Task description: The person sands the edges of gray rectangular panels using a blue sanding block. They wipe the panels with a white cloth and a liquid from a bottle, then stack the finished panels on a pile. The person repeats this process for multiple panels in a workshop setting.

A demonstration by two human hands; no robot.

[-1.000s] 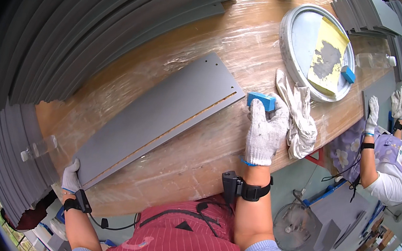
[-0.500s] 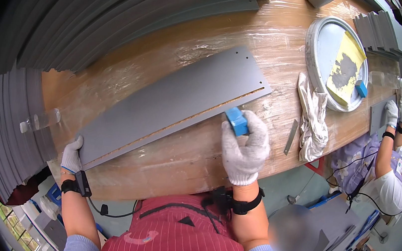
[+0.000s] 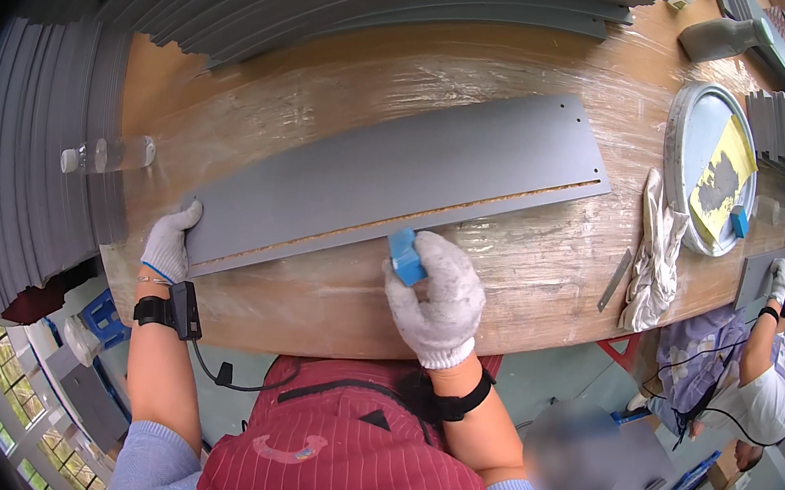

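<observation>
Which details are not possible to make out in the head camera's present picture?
Grey panel's underside: head view, hidden by the panel itself.
Left hand's fingertips: head view, hidden by the hand and panel.
Blue block's gripped sides: head view, partly covered by the right hand.
Upper panel stack's full extent: head view, cut off by the top edge.
Floor object at right: head view, blurred.

the grey panel point(image 3: 400, 187) looks smooth and matt, its brown groove point(image 3: 412, 217) rough. wrinkled, glossy clear plastic film point(image 3: 550, 240) covers the wood-look bench point(image 3: 149, 93). the gloved left hand point(image 3: 170, 242) and right hand point(image 3: 440, 300) show coarse knit; the blue block point(image 3: 406, 256) looks dull. toward the bench's right end, yellow paper point(image 3: 740, 157) bears a rough grey smear point(image 3: 719, 183); by the near edge lies matt white cloth point(image 3: 653, 265).
</observation>
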